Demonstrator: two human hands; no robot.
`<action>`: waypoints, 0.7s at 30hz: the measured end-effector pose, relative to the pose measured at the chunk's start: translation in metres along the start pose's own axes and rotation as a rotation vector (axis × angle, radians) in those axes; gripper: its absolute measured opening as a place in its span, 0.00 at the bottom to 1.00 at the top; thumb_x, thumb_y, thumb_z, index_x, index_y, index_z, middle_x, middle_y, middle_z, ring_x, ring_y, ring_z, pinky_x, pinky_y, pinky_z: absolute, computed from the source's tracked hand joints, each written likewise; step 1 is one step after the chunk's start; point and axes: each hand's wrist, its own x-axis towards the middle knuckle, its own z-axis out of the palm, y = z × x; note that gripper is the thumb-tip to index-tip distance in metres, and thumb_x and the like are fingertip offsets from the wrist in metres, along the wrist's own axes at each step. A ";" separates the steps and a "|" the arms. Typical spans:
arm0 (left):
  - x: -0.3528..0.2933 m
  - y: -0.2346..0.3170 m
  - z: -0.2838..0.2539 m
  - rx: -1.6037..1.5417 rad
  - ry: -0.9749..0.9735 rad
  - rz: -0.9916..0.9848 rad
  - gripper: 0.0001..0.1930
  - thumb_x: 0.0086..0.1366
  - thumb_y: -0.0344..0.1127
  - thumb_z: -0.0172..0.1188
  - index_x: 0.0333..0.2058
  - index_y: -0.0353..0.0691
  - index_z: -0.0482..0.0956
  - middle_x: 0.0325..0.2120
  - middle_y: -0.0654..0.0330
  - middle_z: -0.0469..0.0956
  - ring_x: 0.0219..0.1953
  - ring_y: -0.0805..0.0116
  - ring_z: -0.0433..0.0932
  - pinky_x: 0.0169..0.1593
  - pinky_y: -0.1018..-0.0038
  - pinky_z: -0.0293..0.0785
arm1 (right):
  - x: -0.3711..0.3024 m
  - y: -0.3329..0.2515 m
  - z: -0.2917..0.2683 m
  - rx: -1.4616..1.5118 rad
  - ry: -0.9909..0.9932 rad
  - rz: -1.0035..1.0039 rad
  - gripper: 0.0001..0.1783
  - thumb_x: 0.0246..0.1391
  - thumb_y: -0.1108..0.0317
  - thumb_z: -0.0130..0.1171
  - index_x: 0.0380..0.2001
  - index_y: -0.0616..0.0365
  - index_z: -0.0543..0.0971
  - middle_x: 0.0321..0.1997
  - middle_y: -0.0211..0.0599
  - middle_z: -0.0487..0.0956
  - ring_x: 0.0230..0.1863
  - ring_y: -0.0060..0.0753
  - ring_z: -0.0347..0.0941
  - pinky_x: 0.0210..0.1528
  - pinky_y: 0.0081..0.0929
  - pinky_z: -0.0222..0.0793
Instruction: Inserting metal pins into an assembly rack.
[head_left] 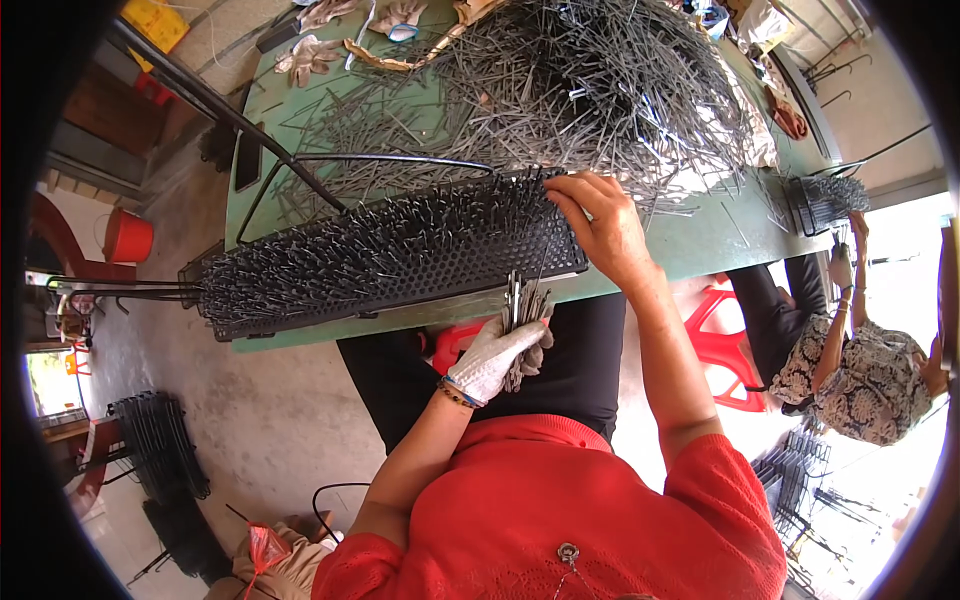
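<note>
A long black perforated panel [460,252] lies along the table's near edge, with many thin dark strips [330,255] standing up out of its holes. My left hand [488,362], in a whitish glove, is closed around a bunch of thin grey strips [523,305] below the panel's right part. My bare right hand [605,225] is at the panel's far right corner. Its thumb and forefinger come together beside the standing strips; whatever is between the fingertips is too small to make out.
A large heap of loose strips [620,80] covers the green table [390,105]. Black metal rods [230,115] rise from the panel's left side. Gloves [307,60] lie at the back left. At right, another person [870,385] works on a similar black piece [832,195].
</note>
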 end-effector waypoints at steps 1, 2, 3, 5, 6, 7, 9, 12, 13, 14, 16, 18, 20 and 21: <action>-0.001 0.002 0.001 -0.007 -0.002 -0.002 0.14 0.67 0.37 0.60 0.49 0.45 0.76 0.31 0.66 0.79 0.25 0.81 0.76 0.28 0.81 0.73 | -0.001 0.000 0.000 0.000 0.012 -0.003 0.08 0.55 0.73 0.61 0.39 0.59 0.82 0.37 0.39 0.81 0.38 0.42 0.76 0.43 0.33 0.71; -0.002 0.003 0.003 -0.014 -0.004 -0.004 0.14 0.67 0.37 0.59 0.50 0.45 0.76 0.31 0.66 0.79 0.25 0.81 0.76 0.28 0.82 0.73 | -0.002 0.000 0.001 0.001 0.024 -0.006 0.09 0.55 0.73 0.61 0.40 0.59 0.82 0.36 0.38 0.81 0.37 0.42 0.76 0.42 0.33 0.71; -0.002 0.002 0.002 -0.014 -0.004 -0.004 0.14 0.67 0.37 0.59 0.50 0.45 0.76 0.31 0.66 0.79 0.25 0.81 0.76 0.28 0.82 0.73 | -0.003 0.000 0.002 0.000 0.023 -0.006 0.09 0.55 0.73 0.61 0.40 0.59 0.82 0.36 0.38 0.81 0.37 0.42 0.76 0.42 0.33 0.71; -0.001 0.001 0.000 -0.010 -0.009 -0.001 0.14 0.67 0.37 0.59 0.51 0.45 0.76 0.32 0.66 0.79 0.25 0.81 0.76 0.27 0.82 0.72 | -0.005 0.000 0.004 0.020 0.072 0.059 0.09 0.54 0.73 0.63 0.39 0.58 0.82 0.36 0.38 0.81 0.37 0.41 0.76 0.41 0.33 0.71; -0.001 0.001 0.000 -0.011 -0.009 -0.002 0.14 0.67 0.37 0.59 0.51 0.45 0.76 0.32 0.66 0.79 0.25 0.81 0.76 0.27 0.82 0.72 | -0.006 0.001 0.004 0.020 0.071 0.060 0.09 0.54 0.73 0.63 0.39 0.58 0.82 0.36 0.38 0.81 0.37 0.41 0.76 0.41 0.33 0.71; -0.002 0.002 0.001 -0.015 -0.017 0.009 0.15 0.67 0.37 0.59 0.51 0.42 0.75 0.31 0.66 0.80 0.25 0.81 0.76 0.28 0.82 0.73 | -0.006 0.001 0.004 0.012 0.079 0.068 0.09 0.53 0.74 0.63 0.39 0.58 0.83 0.35 0.37 0.81 0.37 0.41 0.76 0.41 0.32 0.71; -0.002 0.002 0.001 -0.019 -0.027 0.020 0.17 0.68 0.37 0.58 0.52 0.38 0.74 0.31 0.66 0.80 0.24 0.81 0.76 0.28 0.82 0.75 | -0.008 0.003 0.005 0.002 0.088 0.076 0.09 0.52 0.74 0.64 0.39 0.58 0.83 0.35 0.37 0.82 0.37 0.40 0.76 0.41 0.32 0.71; -0.001 0.001 0.000 -0.036 -0.022 0.012 0.17 0.68 0.37 0.58 0.53 0.38 0.73 0.31 0.66 0.80 0.25 0.81 0.76 0.29 0.82 0.75 | -0.011 0.007 0.010 -0.069 0.131 -0.003 0.10 0.52 0.74 0.64 0.39 0.57 0.83 0.35 0.36 0.82 0.37 0.39 0.76 0.42 0.31 0.71; -0.002 0.002 0.001 -0.032 -0.021 0.006 0.16 0.67 0.37 0.58 0.52 0.42 0.74 0.31 0.66 0.80 0.25 0.82 0.76 0.29 0.82 0.74 | -0.012 0.009 0.011 -0.110 0.152 -0.030 0.10 0.52 0.74 0.64 0.39 0.57 0.83 0.35 0.36 0.82 0.37 0.39 0.76 0.42 0.31 0.71; -0.002 0.002 0.001 -0.027 -0.019 0.000 0.14 0.67 0.37 0.59 0.50 0.45 0.76 0.32 0.66 0.79 0.25 0.82 0.76 0.29 0.82 0.74 | -0.012 0.009 0.012 -0.151 0.172 -0.058 0.10 0.52 0.74 0.65 0.40 0.57 0.83 0.35 0.35 0.82 0.37 0.38 0.76 0.42 0.31 0.70; -0.001 0.000 -0.002 -0.025 -0.019 0.003 0.14 0.67 0.37 0.59 0.51 0.45 0.76 0.32 0.67 0.79 0.25 0.82 0.76 0.29 0.82 0.74 | -0.012 0.008 0.012 -0.156 0.186 -0.058 0.10 0.51 0.74 0.65 0.40 0.57 0.83 0.35 0.35 0.82 0.37 0.38 0.76 0.42 0.31 0.70; -0.001 0.001 -0.002 -0.024 -0.019 0.005 0.15 0.67 0.37 0.59 0.51 0.45 0.76 0.32 0.67 0.79 0.25 0.82 0.76 0.29 0.82 0.74 | -0.012 0.007 0.012 -0.162 0.199 -0.059 0.11 0.51 0.75 0.64 0.40 0.57 0.83 0.35 0.35 0.82 0.36 0.38 0.76 0.42 0.31 0.70; -0.002 0.003 -0.001 -0.039 -0.025 -0.004 0.15 0.68 0.38 0.59 0.52 0.45 0.76 0.31 0.67 0.79 0.25 0.83 0.76 0.29 0.82 0.75 | -0.011 0.006 0.012 -0.126 0.201 -0.027 0.11 0.51 0.75 0.64 0.40 0.58 0.82 0.35 0.35 0.82 0.37 0.37 0.76 0.41 0.31 0.70; -0.003 0.003 -0.001 -0.040 -0.025 -0.003 0.15 0.68 0.38 0.59 0.52 0.45 0.76 0.31 0.67 0.79 0.25 0.83 0.76 0.29 0.82 0.75 | -0.011 0.005 0.011 -0.126 0.201 -0.027 0.11 0.51 0.75 0.64 0.40 0.58 0.82 0.35 0.35 0.82 0.37 0.37 0.76 0.41 0.31 0.70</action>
